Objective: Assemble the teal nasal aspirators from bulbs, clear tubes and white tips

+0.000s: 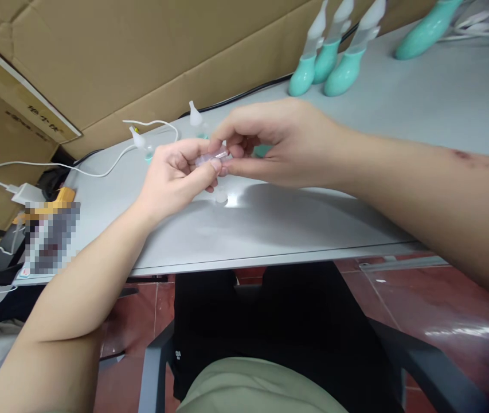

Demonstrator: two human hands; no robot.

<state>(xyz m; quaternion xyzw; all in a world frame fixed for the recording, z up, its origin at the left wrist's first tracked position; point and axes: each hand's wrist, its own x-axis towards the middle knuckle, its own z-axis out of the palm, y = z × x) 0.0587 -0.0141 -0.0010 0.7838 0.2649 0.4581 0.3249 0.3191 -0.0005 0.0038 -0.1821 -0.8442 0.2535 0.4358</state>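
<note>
- Plastic piece point(210, 156), clear and slim, is between our two hands, over the counter point(270, 235). Its long axis goes roughly from left to right, across our view, with the right end a little higher in the picture.
- Our left hand point(171, 175) is narrow: it holds the left part of the piece, with the thumb along the near side.
- Our right hand point(285, 140) is also narrow, and its fingertips pinch the right end. Both hands touch the piece, so we cannot call one of them nearer.
- Something turquoise point(263, 150) shows behind the right palm; we cannot tell if this hand holds it.
- Near us, just beyond the left fingertips, a small round clear part point(221, 197) lies on the counter.
- Behind the hands we see two white-tipped nozzles, one point(196, 115) just behind the fingers, the other point(139, 138) farther to the left, beside a white cable point(98, 170).
- To the far right, three turquoise bulbs point(344, 73) stand close together, each with a clear chamber and a white tip. We cannot tell whether the chambers contain anything.
- Another turquoise bulb point(425, 33) is tilted, well apart from us.
</note>
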